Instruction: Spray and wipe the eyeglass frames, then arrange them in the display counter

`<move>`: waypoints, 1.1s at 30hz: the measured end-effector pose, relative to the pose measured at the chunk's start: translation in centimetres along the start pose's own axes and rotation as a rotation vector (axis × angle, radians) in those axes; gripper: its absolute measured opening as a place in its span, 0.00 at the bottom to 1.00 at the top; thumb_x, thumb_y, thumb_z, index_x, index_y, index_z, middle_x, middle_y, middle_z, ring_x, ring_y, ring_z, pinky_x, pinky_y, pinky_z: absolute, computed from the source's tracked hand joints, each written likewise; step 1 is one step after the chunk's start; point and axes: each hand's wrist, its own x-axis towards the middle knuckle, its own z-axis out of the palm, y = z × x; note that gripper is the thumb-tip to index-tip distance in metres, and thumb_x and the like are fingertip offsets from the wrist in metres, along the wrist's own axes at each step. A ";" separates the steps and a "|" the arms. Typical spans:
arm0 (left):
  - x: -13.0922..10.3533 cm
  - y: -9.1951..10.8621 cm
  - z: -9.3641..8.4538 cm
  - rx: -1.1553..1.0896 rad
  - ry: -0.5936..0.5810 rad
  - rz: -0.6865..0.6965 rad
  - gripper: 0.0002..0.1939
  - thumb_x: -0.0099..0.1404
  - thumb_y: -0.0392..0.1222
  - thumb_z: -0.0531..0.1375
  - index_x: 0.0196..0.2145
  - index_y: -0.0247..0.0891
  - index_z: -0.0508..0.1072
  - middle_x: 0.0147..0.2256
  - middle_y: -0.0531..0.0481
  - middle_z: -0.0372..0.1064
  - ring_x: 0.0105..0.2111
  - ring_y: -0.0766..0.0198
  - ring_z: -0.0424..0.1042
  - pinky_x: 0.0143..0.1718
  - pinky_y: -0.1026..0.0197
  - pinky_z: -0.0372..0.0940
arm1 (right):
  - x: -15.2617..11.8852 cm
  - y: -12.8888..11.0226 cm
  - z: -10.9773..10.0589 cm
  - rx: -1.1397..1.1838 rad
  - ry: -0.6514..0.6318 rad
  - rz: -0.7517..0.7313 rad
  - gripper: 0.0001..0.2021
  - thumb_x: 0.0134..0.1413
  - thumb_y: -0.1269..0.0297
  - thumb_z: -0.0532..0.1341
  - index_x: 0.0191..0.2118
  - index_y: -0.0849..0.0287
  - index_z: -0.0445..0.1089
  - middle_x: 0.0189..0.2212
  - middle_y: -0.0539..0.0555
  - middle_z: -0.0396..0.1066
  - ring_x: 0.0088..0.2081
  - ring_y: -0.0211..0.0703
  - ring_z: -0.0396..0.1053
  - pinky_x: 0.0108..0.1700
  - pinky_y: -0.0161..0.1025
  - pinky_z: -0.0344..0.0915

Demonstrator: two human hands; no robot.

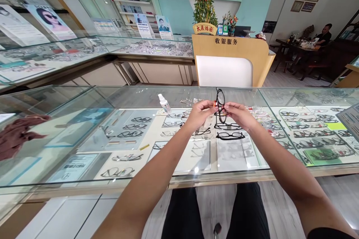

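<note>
Glasses (221, 98): held above the desk (98, 189), between left hand (202, 110) and right hand (239, 114). Long axis roughly upright, one lens above the other. Neither hand nearer; fingertips of both in contact, left on one side, right on the other. Grip: left thumb and fingers pinched on the frame; right likewise, from the opposite side. Small orange-red patch at left fingertips; nature unclear.

Containers: desk is a glass-topped case. Inside, rows of frames, some on a grey tray (112, 142) to the left, others on a green tray (312, 158) to the far right. Two black pairs (230, 136) lie below the hands, lenses side by side; whether on or beneath the glass, cannot tell. White bottle (164, 103) stands upright left of the left hand. Brown cloth (19, 136) farther left, crumpled.
</note>
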 end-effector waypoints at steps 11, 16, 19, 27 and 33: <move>0.1 -0.9 -2.3 0.622 0.340 0.353 0.18 0.73 0.56 0.59 0.41 0.43 0.84 0.42 0.42 0.81 0.43 0.51 0.76 0.45 0.54 0.66 | -0.2 -1.7 -0.6 -0.028 0.025 0.032 0.10 0.37 0.58 0.69 0.23 0.54 0.69 0.28 0.51 0.75 0.36 0.43 0.70 0.42 0.41 0.65; 0.0 -0.9 -2.3 0.624 0.334 0.351 0.21 0.74 0.58 0.58 0.42 0.43 0.85 0.43 0.42 0.81 0.42 0.52 0.77 0.44 0.55 0.67 | -0.2 -1.6 -0.6 -0.057 0.028 0.041 0.09 0.38 0.57 0.67 0.24 0.54 0.68 0.28 0.50 0.74 0.36 0.43 0.70 0.42 0.41 0.66; 0.1 -0.9 -2.2 0.609 0.312 0.364 0.22 0.75 0.60 0.57 0.42 0.43 0.85 0.40 0.43 0.80 0.41 0.52 0.75 0.43 0.54 0.67 | -0.1 -1.6 -0.7 -0.042 0.036 0.020 0.10 0.39 0.56 0.68 0.26 0.53 0.69 0.30 0.51 0.76 0.37 0.44 0.72 0.42 0.41 0.67; 0.0 -0.7 -1.9 0.571 0.399 0.359 0.18 0.75 0.55 0.58 0.42 0.40 0.81 0.42 0.41 0.78 0.43 0.53 0.74 0.44 0.54 0.66 | -0.4 -1.7 -0.9 -0.006 -0.103 0.093 0.19 0.43 0.50 0.75 0.30 0.51 0.66 0.38 0.55 0.85 0.51 0.52 0.80 0.49 0.43 0.70; -0.3 -0.9 -1.7 0.563 0.533 0.372 0.11 0.73 0.51 0.61 0.43 0.41 0.75 0.38 0.46 0.73 0.37 0.58 0.71 0.41 0.56 0.66 | -0.2 -1.8 -1.2 0.094 -0.121 0.066 0.21 0.48 0.51 0.76 0.34 0.51 0.64 0.46 0.56 0.86 0.45 0.46 0.78 0.48 0.42 0.70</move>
